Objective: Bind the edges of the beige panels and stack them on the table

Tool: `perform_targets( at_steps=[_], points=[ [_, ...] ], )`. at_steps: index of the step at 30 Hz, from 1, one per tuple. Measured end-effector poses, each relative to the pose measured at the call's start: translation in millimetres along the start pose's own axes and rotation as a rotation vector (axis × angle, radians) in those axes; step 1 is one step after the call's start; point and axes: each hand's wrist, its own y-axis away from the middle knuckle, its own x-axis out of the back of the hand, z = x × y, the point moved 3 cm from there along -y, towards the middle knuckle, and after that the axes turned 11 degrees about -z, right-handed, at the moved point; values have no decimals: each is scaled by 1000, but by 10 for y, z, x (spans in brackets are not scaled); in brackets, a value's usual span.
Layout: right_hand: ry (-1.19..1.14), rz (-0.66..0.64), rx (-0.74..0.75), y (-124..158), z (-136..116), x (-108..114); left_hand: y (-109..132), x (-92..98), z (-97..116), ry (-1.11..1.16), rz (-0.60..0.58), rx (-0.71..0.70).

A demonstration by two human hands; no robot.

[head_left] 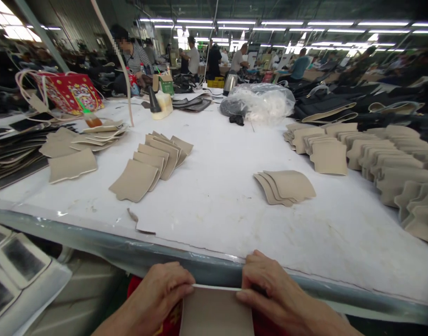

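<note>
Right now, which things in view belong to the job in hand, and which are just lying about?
Likely the job, by matching colour:
beige piece between left hand and right hand
small beige pile
fanned beige pieces

Probably just lying about:
red bag
kettle
clear plastic bag

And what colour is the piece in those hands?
The held piece is greyish beige with a whitish top edge, seen best in the head view.

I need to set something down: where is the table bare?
The white table is bare between the fanned stack and small pile, and in front of that pile. Crowded: tan rows at right, dark sheets far left.
</note>
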Motion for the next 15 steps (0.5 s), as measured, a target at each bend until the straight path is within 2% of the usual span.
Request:
perform_targets(
  at_steps=[4,10,15],
  points=[
    [107,-17,-30,-52,-79,-6,12,64,35,41,62,7],
    [413,-79,-13,-347,-282,-160,-50,57,117,-18,90,-80],
    [372,-59,-28,-405,-223,-210,-17,91,110,102,42,3]
  ],
)
